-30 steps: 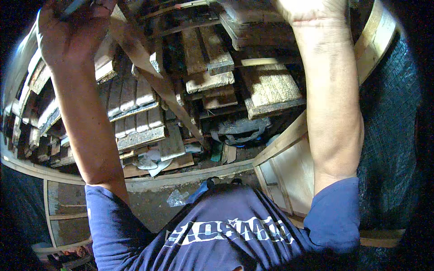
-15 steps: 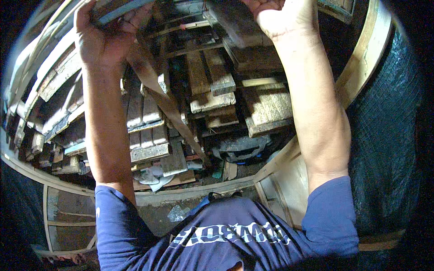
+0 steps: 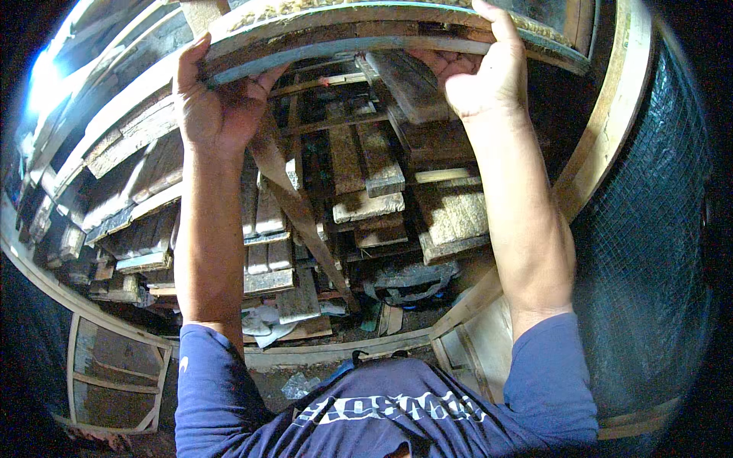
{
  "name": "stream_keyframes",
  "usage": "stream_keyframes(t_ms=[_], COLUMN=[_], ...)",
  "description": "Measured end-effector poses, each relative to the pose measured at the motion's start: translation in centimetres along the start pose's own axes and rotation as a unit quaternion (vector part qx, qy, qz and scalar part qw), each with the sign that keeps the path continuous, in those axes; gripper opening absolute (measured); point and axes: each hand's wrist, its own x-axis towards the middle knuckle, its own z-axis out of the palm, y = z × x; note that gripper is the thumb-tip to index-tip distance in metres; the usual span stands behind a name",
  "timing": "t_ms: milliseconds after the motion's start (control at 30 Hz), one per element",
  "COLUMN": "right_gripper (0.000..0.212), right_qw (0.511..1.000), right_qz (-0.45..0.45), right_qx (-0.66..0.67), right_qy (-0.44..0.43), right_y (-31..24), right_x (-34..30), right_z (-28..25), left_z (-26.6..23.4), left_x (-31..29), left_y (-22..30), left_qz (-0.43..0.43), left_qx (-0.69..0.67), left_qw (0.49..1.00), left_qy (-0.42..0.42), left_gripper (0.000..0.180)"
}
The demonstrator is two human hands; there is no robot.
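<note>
The long weathered board (image 3: pixel 366 34) sits at the top of my view, held flat and crosswise above the stack, with a strip of blue-grey paint along its lower edge. My left hand (image 3: pixel 217 107) is wrapped around its left end, thumb on the near face and fingers curled under; my right hand (image 3: pixel 481 72) clamps it further along, fingers hooked over the top edge. Both are closed on the wood.

Below lies a dense pile of old planks (image 3: pixel 366 198), too many and too overlapped for me to count. One slanted beam (image 3: pixel 298 214) runs diagonally down from under my left hand across the pile. Another short plank (image 3: pixel 408 84) juts up just beneath my right palm, close to the board's underside. A dark strap or bag (image 3: pixel 408 278) lies at the foot of the pile, beside crumpled pale scraps (image 3: pixel 263 320).

A wooden frame (image 3: pixel 611 130) with wire mesh (image 3: pixel 649 252) closes off the right side, near my right forearm. A low rail (image 3: pixel 343 351) bounds the pile in front of me.
</note>
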Motion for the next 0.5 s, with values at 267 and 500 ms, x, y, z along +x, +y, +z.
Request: stream_keyframes(t_ms=[267,500], right_gripper=[0.041,0.044], right_qw=[0.998,0.998], right_qz=[0.037,0.040], right_qx=[0.018,-0.029], right_qy=[0.047,0.042], right_y=[0.8,1.0], right_x=[0.7,3.0], right_z=[0.5,-2.0], left_z=[-0.7,-0.4], left_x=[0.8,0.7], left_y=[1.1,0.2], left_qz=[-0.018,-0.016], left_qx=[0.003,0.005], left_qw=[1.000,1.000], left_qy=[0.004,0.009], left_gripper=[0.045,0.045])
